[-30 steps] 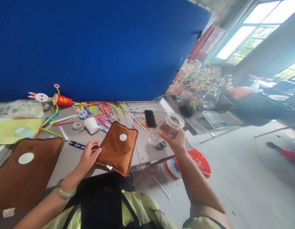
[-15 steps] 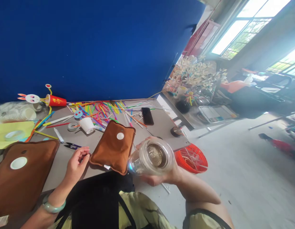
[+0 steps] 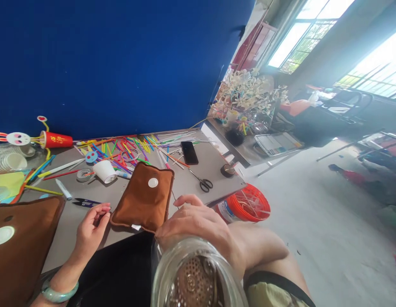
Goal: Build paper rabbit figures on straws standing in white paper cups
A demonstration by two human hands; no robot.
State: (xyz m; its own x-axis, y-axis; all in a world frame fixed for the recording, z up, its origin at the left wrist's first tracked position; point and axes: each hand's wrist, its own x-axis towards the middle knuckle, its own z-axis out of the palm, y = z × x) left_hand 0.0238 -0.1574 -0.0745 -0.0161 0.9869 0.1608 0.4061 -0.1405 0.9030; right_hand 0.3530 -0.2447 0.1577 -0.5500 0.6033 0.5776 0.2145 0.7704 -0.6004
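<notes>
My right hand [image 3: 200,224] is wrapped round a clear glass tea bottle [image 3: 172,273] with a perforated metal strainer [image 3: 193,281] inside its mouth. The uncapped mouth points up toward me, close to the camera at the bottom of the view. My left hand [image 3: 92,226] rests at the table's near edge, fingers loosely curled, thumb and fingertips slightly apart, nothing visible in it. Just right of it lies a brown plush hot-water bag [image 3: 145,196] with a white round disc. Dark-handled snips [image 3: 85,203] lie above the left fingers.
A second brown bag [image 3: 25,247] lies at left. Colourful sticks [image 3: 130,149], a white paper cup [image 3: 105,171], a phone [image 3: 189,152], scissors [image 3: 204,183] and a dark round lid [image 3: 227,170] are on the table [image 3: 213,166]. A red bucket [image 3: 264,204] stands beyond its right edge.
My right hand has brought the bottle down and nearer to the camera, baring the scissors. The left hand stays by the bag. The view has shifted slightly right.
</notes>
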